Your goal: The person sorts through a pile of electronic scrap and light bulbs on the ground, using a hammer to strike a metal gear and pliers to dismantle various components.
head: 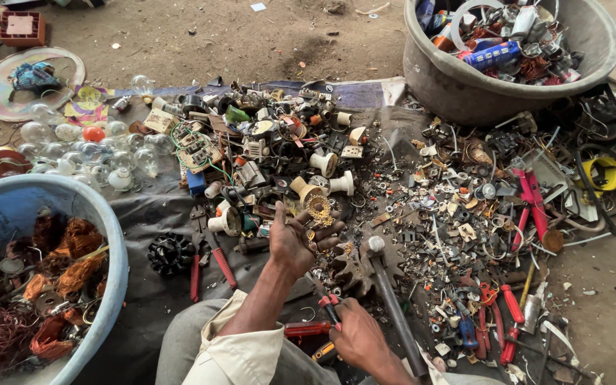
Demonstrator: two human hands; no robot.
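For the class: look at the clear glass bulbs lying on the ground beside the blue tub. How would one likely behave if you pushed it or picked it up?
The clear glass bulbs look round, so a pushed one would probably roll. Thin glass suggests they are light and fragile, likely to crack against the scrap pile beside them. Smooth glass may be slippery.

Bare dirt floor (251, 43) (daylit, littered)

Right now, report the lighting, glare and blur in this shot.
Head view: soft, even daylight with faint shadows; small glints on the clear bulbs; the left hand and right hand look sharp; edges bend slightly, as at the blue tub.
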